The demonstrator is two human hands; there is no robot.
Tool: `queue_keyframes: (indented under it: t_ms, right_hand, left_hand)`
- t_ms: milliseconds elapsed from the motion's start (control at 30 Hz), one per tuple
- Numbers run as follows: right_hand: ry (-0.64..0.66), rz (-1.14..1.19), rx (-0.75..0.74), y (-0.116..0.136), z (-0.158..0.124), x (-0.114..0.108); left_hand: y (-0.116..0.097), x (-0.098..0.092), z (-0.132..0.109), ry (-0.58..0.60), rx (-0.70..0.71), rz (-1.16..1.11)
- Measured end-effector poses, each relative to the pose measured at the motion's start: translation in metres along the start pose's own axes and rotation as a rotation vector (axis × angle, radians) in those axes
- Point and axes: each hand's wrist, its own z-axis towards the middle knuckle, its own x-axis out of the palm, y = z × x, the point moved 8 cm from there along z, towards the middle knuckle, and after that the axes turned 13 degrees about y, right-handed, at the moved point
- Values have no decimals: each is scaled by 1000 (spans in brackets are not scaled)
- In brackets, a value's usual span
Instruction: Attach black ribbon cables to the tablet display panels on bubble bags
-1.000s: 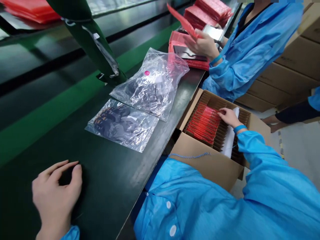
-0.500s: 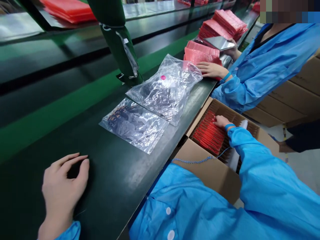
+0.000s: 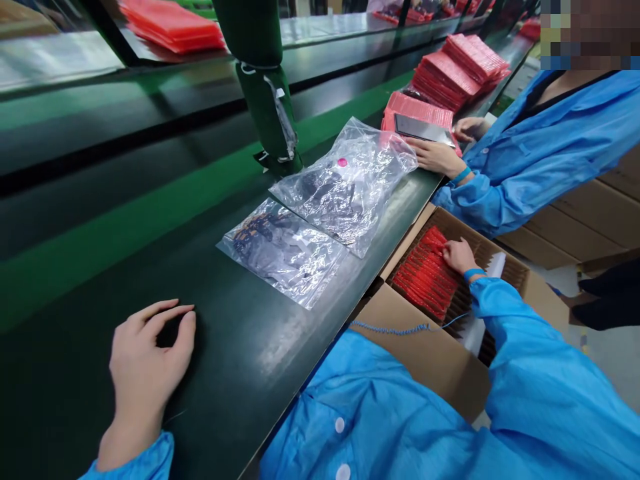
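Observation:
My left hand (image 3: 153, 353) rests on the dark green work surface (image 3: 240, 373), fingers curved, thumb apart from the fingertips, with nothing held. My right hand (image 3: 459, 257) is down inside a cardboard box (image 3: 430, 353) at the table's side, its fingers closed at the top of a row of red bubble bags (image 3: 425, 273). The fingertips are partly hidden among the bags. Brown divider slots and a white sheet (image 3: 483, 307) stand in the same box. A blue wrist strap with a coiled blue cord (image 3: 390, 328) runs from my right wrist across the box flap.
Two clear plastic bags lie ahead: a flat one (image 3: 285, 250) with dark parts and a crumpled one (image 3: 350, 180) with a pink dot. A green-wrapped post (image 3: 265, 100) rises behind. At right, a co-worker in blue (image 3: 520, 160) handles a flat dark device (image 3: 425, 130) beside stacked red bubble bags (image 3: 460, 73).
The view has shifted a little, moving the scene rightward. My right hand stays at the red bags and my left hand keeps its pose. The co-worker has lowered the flat device onto the red stack.

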Motion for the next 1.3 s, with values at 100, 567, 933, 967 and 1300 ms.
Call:
queue_keyframes:
  t_ms: [100, 567, 933, 967, 1300]
  right_hand:
    - [-126, 16, 13, -12, -6, -9]
    - [-253, 39, 90, -22, 8, -17]
    - [-203, -59, -54, -7, -6, -41]
    - [-204, -69, -54, -5, -7, -45]
    - [-394, -94, -108, 4, -49, -122]
  left_hand:
    - [6, 4, -1, -12, 11, 13]
    - [10, 2, 1, -41, 4, 41]
    - [14, 9, 4, 44, -46, -57]
    - [12, 8, 4, 37, -51, -65]
    - [16, 18, 9, 86, -109, -95]
